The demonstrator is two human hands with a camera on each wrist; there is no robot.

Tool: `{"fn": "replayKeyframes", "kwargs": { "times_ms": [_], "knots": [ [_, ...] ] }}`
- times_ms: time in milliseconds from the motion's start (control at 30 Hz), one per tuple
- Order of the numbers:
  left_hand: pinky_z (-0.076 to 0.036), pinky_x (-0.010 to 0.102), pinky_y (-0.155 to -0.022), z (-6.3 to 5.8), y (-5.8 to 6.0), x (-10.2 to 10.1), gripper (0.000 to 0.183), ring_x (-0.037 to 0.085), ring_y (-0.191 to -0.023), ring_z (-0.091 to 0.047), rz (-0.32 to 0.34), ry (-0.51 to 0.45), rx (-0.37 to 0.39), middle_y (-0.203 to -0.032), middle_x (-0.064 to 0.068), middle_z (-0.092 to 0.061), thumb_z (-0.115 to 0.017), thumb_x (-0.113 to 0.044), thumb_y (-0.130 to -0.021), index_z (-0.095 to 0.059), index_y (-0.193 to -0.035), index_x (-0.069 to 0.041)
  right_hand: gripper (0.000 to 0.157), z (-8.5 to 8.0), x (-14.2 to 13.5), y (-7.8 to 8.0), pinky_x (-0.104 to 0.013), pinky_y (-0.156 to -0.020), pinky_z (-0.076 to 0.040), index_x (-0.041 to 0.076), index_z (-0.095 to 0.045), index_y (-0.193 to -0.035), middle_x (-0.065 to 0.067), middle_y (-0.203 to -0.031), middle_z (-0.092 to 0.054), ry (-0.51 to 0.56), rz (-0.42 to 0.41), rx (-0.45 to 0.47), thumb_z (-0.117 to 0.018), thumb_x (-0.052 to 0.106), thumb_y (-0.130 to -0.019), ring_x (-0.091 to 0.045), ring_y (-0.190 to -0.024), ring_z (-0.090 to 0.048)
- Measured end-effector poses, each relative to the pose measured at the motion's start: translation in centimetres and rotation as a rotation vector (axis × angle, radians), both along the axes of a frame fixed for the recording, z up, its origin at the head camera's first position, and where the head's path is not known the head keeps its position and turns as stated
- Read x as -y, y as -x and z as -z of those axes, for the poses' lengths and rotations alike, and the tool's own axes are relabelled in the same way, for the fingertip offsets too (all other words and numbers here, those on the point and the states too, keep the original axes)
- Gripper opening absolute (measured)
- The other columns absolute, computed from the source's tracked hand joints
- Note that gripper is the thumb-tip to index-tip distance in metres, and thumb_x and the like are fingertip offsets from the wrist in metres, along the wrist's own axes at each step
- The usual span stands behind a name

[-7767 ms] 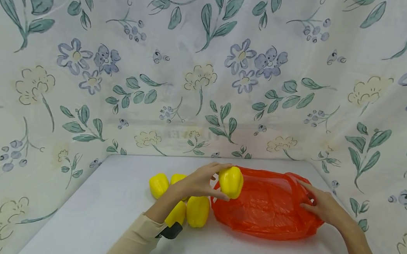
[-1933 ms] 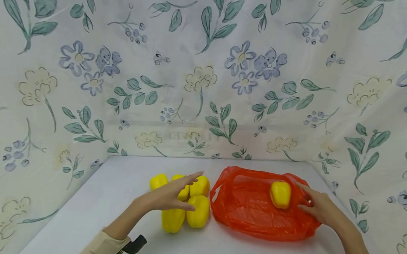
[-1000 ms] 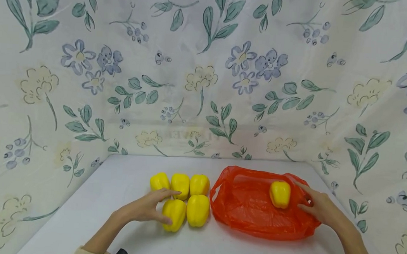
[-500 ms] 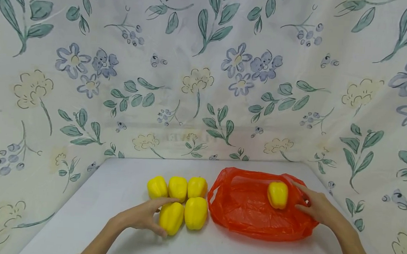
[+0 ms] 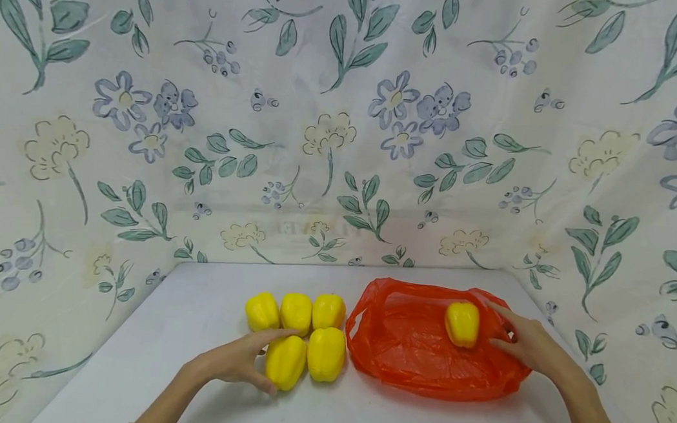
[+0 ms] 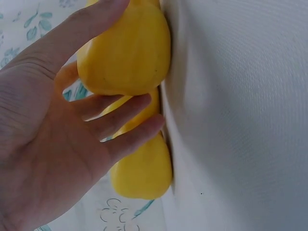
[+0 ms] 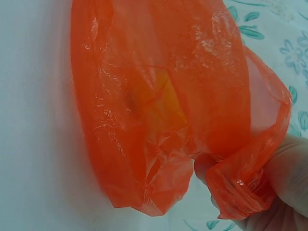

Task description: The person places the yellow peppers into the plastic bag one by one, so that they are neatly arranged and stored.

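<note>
Loosely, left hand [image 5: 239, 359] spread around a yellow, blocky bell pepper [image 5: 286, 363].
Right hand [image 5: 531, 343] pinches a translucent red plastic bag [image 5: 406, 348].

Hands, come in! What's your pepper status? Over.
Left hand around near-left pepper, grip unclear. Right hand gripping red bag, one pepper inside. Near-right pepper between near-left pepper and bag.

This looks like a small screened-off space, the kind of room beyond it hidden, since a pale flowered cloth [image 5: 282, 188] hangs from ten o'clock through twelve to two around a plain white worktop [image 5: 205, 300], filling the background.
</note>
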State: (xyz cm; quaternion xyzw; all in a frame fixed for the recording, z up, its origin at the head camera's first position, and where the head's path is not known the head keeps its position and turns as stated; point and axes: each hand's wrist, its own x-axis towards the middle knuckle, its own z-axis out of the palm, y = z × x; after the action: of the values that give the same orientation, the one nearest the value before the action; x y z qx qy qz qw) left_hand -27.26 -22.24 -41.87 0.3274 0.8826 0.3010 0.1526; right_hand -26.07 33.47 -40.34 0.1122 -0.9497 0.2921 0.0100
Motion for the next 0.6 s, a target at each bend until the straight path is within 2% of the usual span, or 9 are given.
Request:
{"fn": "replayKeyframes", "kwargs": {
  "times_ms": [267,400,600],
  "knots": [
    [-0.047,0.053,-0.103,0.0,0.0,0.1,0.097,0.03,-0.14,-0.039,0.0,0.01,-0.009,-0.158,0.001,-0.036,-0.085,-0.04,-0.073,-0.034,-0.152,-0.019,0.075,-0.2,0.1,0.5,-0.022,-0.056,-0.056,0.007,-0.033,-0.15,-0.013,-0.1,-0.065,-0.022,-0.022,-0.041,-0.071,0.028,-0.089,-0.013,-0.072,-0.059],
    [-0.047,0.053,-0.103,-0.2,-0.2,0.1,0.096,0.029,-0.138,-0.041,-0.005,0.02,-0.021,-0.157,-0.002,-0.037,-0.085,-0.042,-0.073,-0.035,-0.152,-0.02,0.075,-0.2,0.1,0.5,-0.022,-0.053,-0.055,0.01,-0.032,-0.152,-0.014,-0.102,-0.064,-0.004,0.004,-0.025,-0.07,0.032,-0.09,-0.015,-0.067,-0.059],
    [-0.042,0.056,-0.108,-1.0,-0.4,0.1,0.095,0.028,-0.139,-0.041,-0.032,0.024,-0.103,-0.156,0.001,-0.038,-0.084,-0.042,-0.073,-0.034,-0.152,-0.022,0.075,-0.1,-0.1,0.5,-0.022,-0.05,-0.054,0.011,-0.03,-0.152,-0.018,-0.104,-0.065,0.001,0.016,-0.076,-0.069,0.031,-0.091,-0.013,-0.059,-0.058]
  ]
}}
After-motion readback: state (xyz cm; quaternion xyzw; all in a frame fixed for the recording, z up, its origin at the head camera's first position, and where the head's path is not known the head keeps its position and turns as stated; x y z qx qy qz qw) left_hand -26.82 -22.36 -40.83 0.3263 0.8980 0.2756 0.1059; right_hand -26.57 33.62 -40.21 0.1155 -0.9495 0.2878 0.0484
